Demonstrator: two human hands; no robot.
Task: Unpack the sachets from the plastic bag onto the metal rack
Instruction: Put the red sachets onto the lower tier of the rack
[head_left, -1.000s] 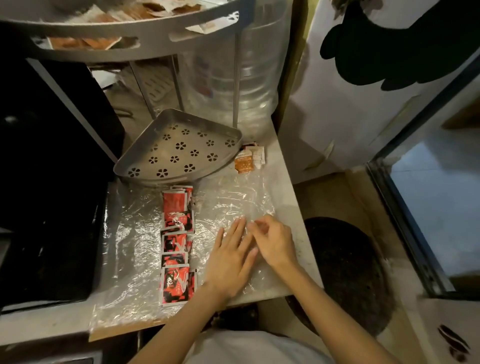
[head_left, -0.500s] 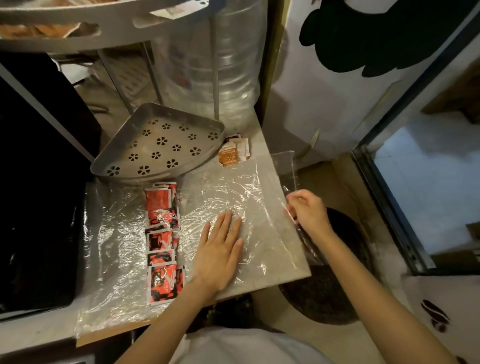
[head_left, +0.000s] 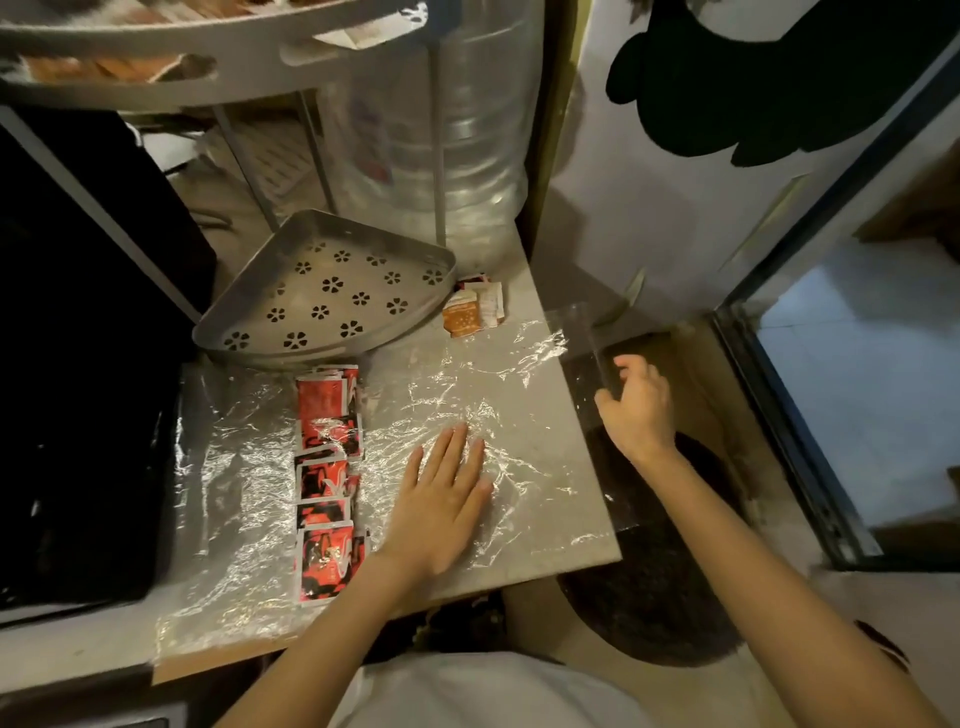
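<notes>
While left hand flattens plastic bag (crinkled), sachets lie beside fingers.

left hand: flat, palm down on plastic bag spread over table | right hand: past table's right edge, fingers curled at bag's edge | red sachets: column under the plastic, left of left hand | metal rack: lower tray bare | orange sachets: beside tray

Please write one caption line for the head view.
Left hand flat on plastic bag; right hand pulls its edge past the counter.
</notes>
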